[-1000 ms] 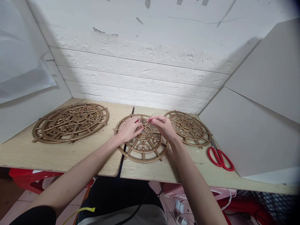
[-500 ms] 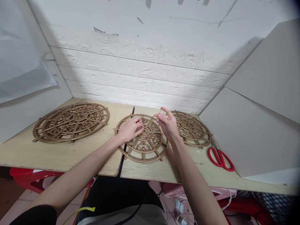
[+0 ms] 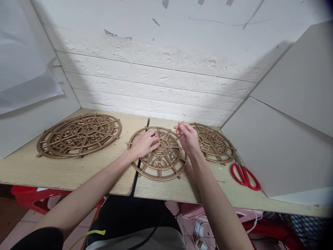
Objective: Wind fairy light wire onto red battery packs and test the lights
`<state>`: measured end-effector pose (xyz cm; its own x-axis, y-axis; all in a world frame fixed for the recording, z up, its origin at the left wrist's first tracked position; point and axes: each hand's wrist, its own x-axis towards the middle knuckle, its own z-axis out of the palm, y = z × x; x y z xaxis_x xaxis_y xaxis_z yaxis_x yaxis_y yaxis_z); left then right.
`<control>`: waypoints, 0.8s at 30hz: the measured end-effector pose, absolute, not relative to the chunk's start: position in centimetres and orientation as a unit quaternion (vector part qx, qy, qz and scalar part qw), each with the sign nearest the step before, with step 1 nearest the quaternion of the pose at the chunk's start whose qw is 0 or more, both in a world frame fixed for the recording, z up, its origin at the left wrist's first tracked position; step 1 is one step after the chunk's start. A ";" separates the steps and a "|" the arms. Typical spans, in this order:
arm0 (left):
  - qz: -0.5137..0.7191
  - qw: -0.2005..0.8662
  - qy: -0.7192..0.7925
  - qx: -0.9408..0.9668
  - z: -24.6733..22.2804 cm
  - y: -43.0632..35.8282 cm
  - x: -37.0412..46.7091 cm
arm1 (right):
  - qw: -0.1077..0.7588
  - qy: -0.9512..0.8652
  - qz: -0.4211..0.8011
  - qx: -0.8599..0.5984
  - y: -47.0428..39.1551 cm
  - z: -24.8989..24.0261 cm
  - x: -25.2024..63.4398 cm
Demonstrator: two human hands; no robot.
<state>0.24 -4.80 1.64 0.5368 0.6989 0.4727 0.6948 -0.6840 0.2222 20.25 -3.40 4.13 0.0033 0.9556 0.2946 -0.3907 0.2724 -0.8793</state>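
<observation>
A round bronze-coloured openwork disc (image 3: 159, 163) with scroll ornaments lies flat on the table in front of me. My left hand (image 3: 145, 144) rests over its left half, fingers closed at the hub. A small red object (image 3: 154, 135) shows at its fingers; I cannot make out what it is. From those fingertips a thin gold cord (image 3: 169, 134) stretches taut up to the right. My right hand (image 3: 187, 137) pinches the cord above the disc's right edge, its loose end sticking up past the fingers.
Stacked matching discs (image 3: 78, 137) lie at left on the table (image 3: 114, 177), and further disc work (image 3: 213, 144) lies at right. Red-handled scissors (image 3: 244, 176) rest by the right panel (image 3: 291, 146). A white brick-patterned wall (image 3: 156, 83) closes the back. A dark gap splits the tabletop.
My right hand's raised index finger has folded down onto the cord, and the hand has shifted slightly right. My left hand stays in place on the disc.
</observation>
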 end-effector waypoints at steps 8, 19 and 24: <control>0.274 0.011 0.393 0.878 1.6 -4.8 0.3 | 0.652 -0.458 0.522 -0.305 -3.6 4.3 20.2; 0.274 0.020 0.385 0.881 1.7 -5.0 0.3 | 0.689 -0.482 0.408 -0.356 -3.5 3.9 20.2; 0.269 0.023 0.379 0.885 1.7 -5.0 0.3 | 0.697 -0.468 0.410 -0.356 -3.5 3.9 20.1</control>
